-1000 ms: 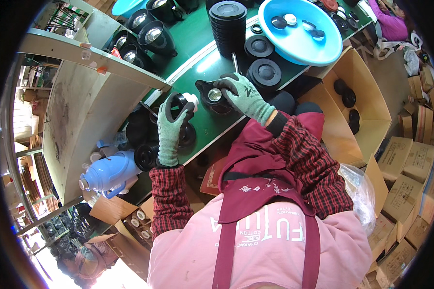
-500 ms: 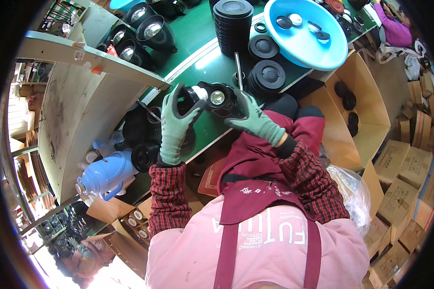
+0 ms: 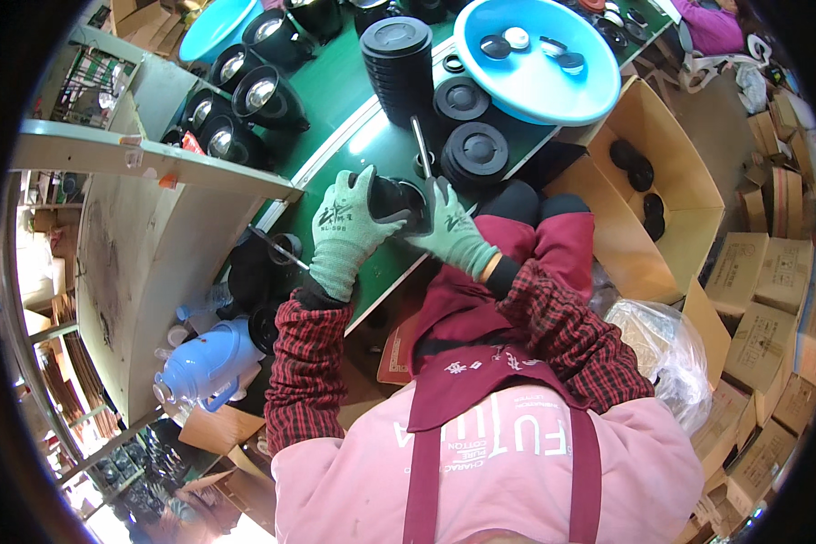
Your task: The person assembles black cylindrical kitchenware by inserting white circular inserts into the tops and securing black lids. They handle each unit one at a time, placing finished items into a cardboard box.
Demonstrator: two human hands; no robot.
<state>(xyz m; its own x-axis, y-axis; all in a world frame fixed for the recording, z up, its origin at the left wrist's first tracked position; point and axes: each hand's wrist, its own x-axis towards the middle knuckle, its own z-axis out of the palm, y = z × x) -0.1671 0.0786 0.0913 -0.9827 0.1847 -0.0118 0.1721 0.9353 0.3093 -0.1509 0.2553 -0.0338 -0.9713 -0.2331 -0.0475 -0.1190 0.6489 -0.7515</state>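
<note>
My left hand [image 3: 343, 225], in a green work glove, is wrapped round a black round part [image 3: 397, 198] above the green tabletop. My right hand [image 3: 453, 234], gloved alike, closes on the near right side of that same part. The fingers and the part's dark colour hide how its pieces fit together. Just beyond my right fingertips a slim metal rod [image 3: 418, 140] stands tilted. Stacked black lids [image 3: 476, 152] sit beside the rod, with another black lid [image 3: 462, 98] behind them and a taller stack of black discs [image 3: 396, 68] farther back.
A light blue basin [image 3: 539, 91] at the back right holds small black and white caps. Black jugs with shiny mouths [image 3: 267, 95] stand at the back left. An open carton [image 3: 644, 245] with black discs is on the right. A blue thermos [image 3: 210, 363] is at the left.
The shiny opening and white piece seen earlier are now covered. My left hand has turned over the black part, and both hands have come closer together. The view has shifted slightly.
</note>
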